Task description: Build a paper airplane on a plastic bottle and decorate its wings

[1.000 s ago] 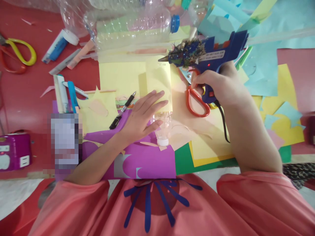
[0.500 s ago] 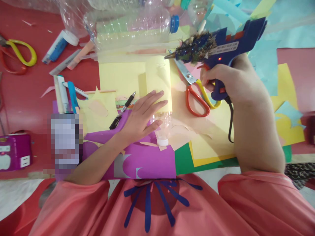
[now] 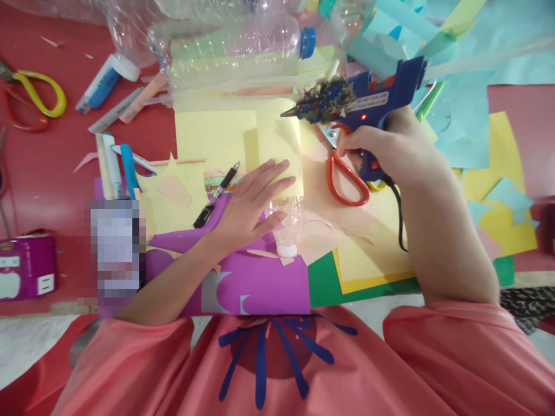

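On the left of the red tabletop (image 3: 39, 173), scissors (image 3: 43, 104) with one red and one yellow handle loop lie beyond a purple box (image 3: 28, 271), while a blue-and-white tube (image 3: 100, 85), some markers (image 3: 113, 167) and a blurred-out rectangular object (image 3: 116, 248) sit nearer the middle. A black pen (image 3: 217, 195) rests slantwise beside a jagged yellow scrap (image 3: 173, 199), and a large clear bottle (image 3: 234, 52) with a blue cap (image 3: 307, 43) lies on its side at the far edge. Light-blue paper (image 3: 466, 127) spreads at the right, near yellow cutouts (image 3: 505, 228), and a green sheet (image 3: 323, 283) shows beside purple paper (image 3: 273, 289).
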A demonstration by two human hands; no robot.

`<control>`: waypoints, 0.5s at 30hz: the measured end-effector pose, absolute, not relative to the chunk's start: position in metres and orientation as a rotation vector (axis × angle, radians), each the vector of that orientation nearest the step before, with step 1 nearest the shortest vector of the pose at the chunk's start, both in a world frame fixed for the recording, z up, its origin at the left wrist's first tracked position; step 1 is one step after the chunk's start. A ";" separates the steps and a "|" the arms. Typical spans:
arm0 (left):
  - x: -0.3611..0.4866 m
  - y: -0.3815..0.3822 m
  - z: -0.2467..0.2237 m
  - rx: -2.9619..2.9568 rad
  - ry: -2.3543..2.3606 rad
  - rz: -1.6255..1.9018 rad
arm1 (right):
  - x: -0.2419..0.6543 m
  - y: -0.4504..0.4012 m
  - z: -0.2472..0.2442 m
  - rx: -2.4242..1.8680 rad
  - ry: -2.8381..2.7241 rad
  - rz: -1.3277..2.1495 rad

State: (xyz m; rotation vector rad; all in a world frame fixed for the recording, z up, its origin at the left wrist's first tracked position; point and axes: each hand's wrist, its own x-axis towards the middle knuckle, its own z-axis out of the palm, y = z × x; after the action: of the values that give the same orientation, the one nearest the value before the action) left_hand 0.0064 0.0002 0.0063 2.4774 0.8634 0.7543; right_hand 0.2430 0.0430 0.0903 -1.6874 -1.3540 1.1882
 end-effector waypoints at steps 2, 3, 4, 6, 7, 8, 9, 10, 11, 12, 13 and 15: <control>0.006 0.000 0.006 2.479 0.865 0.752 | 0.246 0.044 0.092 -1.672 -1.385 1.176; 0.006 0.000 0.006 2.478 0.858 0.758 | 0.248 0.044 0.092 -1.684 -1.397 1.167; 0.006 0.000 0.006 2.477 0.852 0.768 | 0.248 0.044 0.093 -1.708 -1.404 1.158; 0.006 0.000 0.005 2.475 0.843 0.780 | 0.248 0.045 0.094 -1.773 -1.399 1.130; 0.006 0.000 0.005 2.475 0.841 0.782 | 0.248 0.045 0.094 -1.798 -1.393 1.119; 0.006 0.000 0.006 2.474 0.846 0.779 | 0.247 0.045 0.095 -1.817 -1.392 1.108; 0.006 0.000 0.006 2.472 0.852 0.773 | 0.247 0.046 0.095 -1.838 -1.397 1.100; 0.005 0.000 0.006 2.470 0.857 0.769 | 0.247 0.046 0.096 -1.866 -1.406 1.094; 0.005 0.000 0.006 2.468 0.860 0.768 | 0.248 0.047 0.097 -1.899 -1.415 1.085; 0.005 0.000 0.006 2.468 0.862 0.769 | 0.249 0.047 0.098 -1.939 -1.426 1.071; 0.005 0.000 0.006 2.471 0.863 0.766 | 0.251 0.048 0.100 -1.987 -1.441 1.053; 0.006 0.000 0.007 2.483 0.874 0.754 | 0.256 0.048 0.106 -2.092 -1.492 1.033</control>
State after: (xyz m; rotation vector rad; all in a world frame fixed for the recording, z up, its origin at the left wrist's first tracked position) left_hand 0.0057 0.0000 0.0067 2.4831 0.8736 0.7543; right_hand 0.2562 0.0481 0.1057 -2.0919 -1.4924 1.0328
